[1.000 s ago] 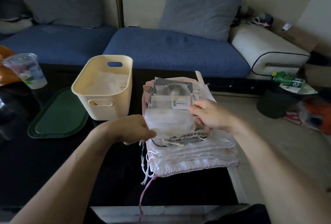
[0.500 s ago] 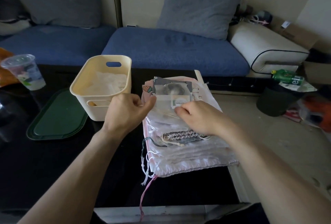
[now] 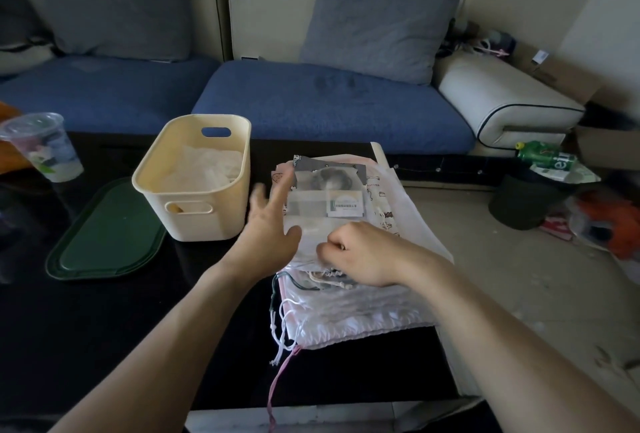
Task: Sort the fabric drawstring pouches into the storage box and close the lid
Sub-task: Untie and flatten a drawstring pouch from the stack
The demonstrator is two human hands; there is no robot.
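A cream storage box [image 3: 194, 221] stands open on the black table, with a white pouch [image 3: 204, 169] lying inside. To its right lies a flat stack of drawstring pouches [image 3: 353, 308], cords hanging off the near edge. On top is a sheer white pouch [image 3: 311, 207] bearing a printed label. My left hand [image 3: 270, 224] hovers at the stack's left edge with fingers spread and holds nothing. My right hand [image 3: 360, 256] has its fingers curled and pinches the sheer pouch's near edge. The dark green lid [image 3: 104, 235] lies flat left of the box.
A plastic cup [image 3: 45, 145] stands at the table's far left. A blue sofa [image 3: 311, 106] runs behind the table. On the floor to the right are a black bin [image 3: 526, 204], a green bottle [image 3: 543, 157] and scattered litter.
My left hand has uncurled and spread its fingers beside the stack. My right hand has slid nearer, down to the sheer pouch's lower edge.
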